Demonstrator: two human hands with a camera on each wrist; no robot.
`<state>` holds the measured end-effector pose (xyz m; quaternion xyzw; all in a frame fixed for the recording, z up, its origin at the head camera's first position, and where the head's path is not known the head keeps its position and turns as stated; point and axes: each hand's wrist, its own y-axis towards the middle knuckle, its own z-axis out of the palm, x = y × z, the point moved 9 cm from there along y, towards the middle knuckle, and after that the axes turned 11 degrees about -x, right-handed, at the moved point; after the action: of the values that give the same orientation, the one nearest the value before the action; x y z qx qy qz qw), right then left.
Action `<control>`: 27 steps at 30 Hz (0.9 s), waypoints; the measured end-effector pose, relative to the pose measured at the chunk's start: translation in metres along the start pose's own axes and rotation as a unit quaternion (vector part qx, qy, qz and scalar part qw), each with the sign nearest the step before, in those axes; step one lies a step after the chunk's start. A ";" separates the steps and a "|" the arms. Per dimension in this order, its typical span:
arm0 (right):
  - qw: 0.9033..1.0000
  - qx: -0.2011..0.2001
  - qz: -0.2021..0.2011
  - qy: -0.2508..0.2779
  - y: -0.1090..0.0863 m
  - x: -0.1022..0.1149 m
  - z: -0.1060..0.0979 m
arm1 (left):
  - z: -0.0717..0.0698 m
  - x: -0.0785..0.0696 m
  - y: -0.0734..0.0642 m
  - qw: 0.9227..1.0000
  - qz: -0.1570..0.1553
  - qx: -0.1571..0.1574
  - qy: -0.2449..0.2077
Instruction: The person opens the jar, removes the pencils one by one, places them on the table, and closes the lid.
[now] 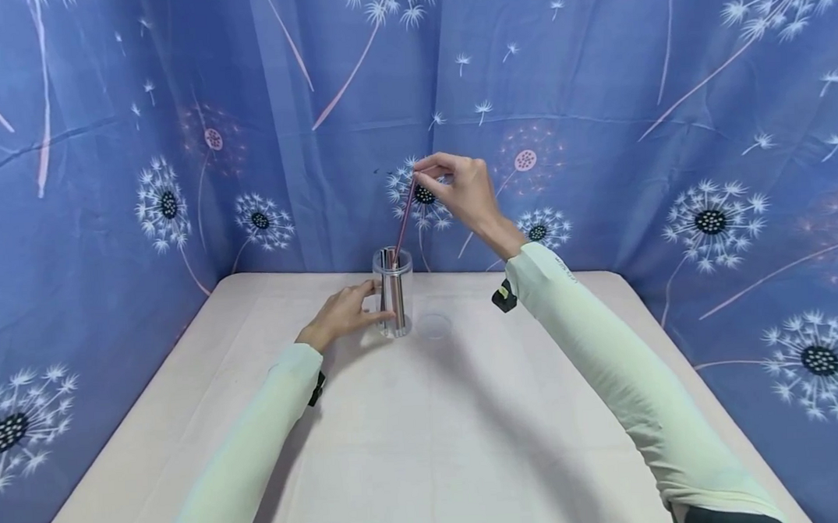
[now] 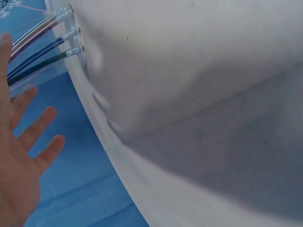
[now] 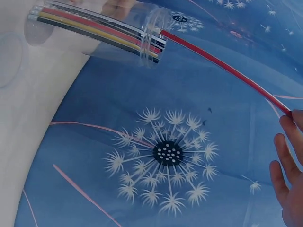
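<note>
A clear jar (image 1: pixel 405 293) stands near the table's back edge, with several striped pencils (image 3: pixel 102 30) inside, their silver-banded ends at the bottom. My left hand (image 1: pixel 347 311) holds it from the left, thumb in front and fingers toward the back. In the left wrist view, the lower fingers (image 2: pixel 47 153) spread away from the jar. Above it, my right hand (image 1: pixel 463 188) pinches the upper end of a red pencil (image 3: pixel 227 68) between thumb and fingertips. This pencil slants up and right out of the jar's mouth, its lower end still at the rim.
A clear round lid (image 1: pixel 435 326) lies flat on the pale table (image 1: pixel 427 448), just right of the jar. Blue cloth (image 1: pixel 331 179) with dandelion prints hangs behind the table and along both sides. Shadows of both arms fall across the tabletop.
</note>
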<state>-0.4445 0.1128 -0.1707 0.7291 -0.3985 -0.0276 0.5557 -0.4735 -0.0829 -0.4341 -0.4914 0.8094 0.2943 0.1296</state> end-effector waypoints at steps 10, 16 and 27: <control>0.998 -0.042 -0.003 0.038 0.011 0.004 -0.022 | -0.001 0.001 -0.001 1.000 -0.007 -0.002 0.002; 0.996 -0.067 0.020 0.050 0.018 0.000 -0.036 | -0.001 0.002 0.000 1.000 -0.004 -0.005 0.003; 0.995 -0.059 0.071 0.023 0.005 -0.023 -0.045 | -0.001 0.001 0.001 1.000 -0.005 -0.003 0.003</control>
<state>-0.4416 0.1625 -0.1583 0.6653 -0.4341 0.0047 0.6073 -0.4748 -0.0843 -0.4334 -0.4970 0.8063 0.2946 0.1267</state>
